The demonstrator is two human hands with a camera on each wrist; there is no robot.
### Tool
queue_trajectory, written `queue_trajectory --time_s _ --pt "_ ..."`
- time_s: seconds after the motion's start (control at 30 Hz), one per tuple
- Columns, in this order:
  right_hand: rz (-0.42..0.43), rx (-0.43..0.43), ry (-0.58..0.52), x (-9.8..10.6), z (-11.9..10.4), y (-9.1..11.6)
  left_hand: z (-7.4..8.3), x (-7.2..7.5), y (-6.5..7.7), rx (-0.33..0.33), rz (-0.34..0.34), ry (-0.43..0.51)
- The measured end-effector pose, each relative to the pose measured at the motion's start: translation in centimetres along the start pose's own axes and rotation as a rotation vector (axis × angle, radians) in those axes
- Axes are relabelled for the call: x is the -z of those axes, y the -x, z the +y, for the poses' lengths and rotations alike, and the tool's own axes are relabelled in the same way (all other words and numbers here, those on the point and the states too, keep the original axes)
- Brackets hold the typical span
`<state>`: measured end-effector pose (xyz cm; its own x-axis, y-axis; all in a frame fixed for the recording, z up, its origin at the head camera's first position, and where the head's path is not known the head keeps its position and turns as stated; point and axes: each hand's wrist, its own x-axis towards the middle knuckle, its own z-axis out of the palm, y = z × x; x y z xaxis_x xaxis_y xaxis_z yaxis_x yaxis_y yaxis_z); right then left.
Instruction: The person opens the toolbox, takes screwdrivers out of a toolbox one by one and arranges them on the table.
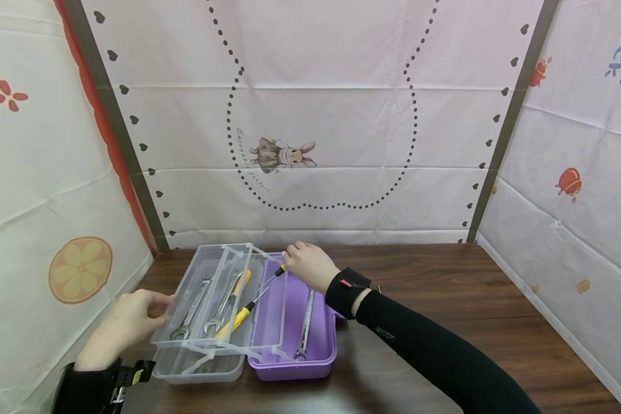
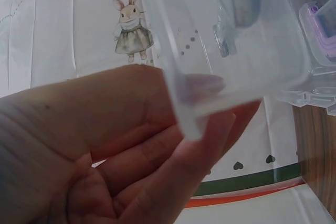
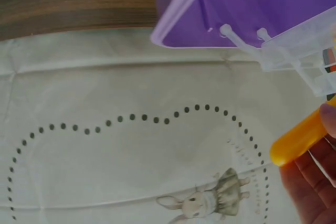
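The left hand (image 1: pixel 130 323) sits low on the left, its forearm (image 1: pixel 80 392) mostly cut off by the frame's lower edge; its thumb (image 2: pixel 126 100) and bent fingers (image 2: pixel 181 169) come together in a pinch. The right arm (image 1: pixel 429 348), in a black sleeve (image 1: pixel 476 379), slants forward and inward to a banded wrist (image 1: pixel 345 292); the right hand (image 1: pixel 310 265) grips, knuckles up, fingers (image 3: pixel 307 184) curled, thumb (image 3: pixel 329 119) pressed down.
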<state>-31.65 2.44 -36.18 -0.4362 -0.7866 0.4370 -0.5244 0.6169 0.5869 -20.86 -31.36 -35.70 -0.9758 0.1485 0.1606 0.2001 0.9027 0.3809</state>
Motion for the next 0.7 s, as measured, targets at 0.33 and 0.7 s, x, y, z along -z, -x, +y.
queue_trajectory --time_s 0.33,0.7 --pt "-0.168 -0.187 -0.358 0.9 2.8 3.3 -0.3 -0.1 0.1 -0.017 0.002 0.007" --pt "-0.067 -0.433 -0.588 -0.8 6.3 7.2 -0.4 0.0 0.0 -0.016 -0.008 0.007"
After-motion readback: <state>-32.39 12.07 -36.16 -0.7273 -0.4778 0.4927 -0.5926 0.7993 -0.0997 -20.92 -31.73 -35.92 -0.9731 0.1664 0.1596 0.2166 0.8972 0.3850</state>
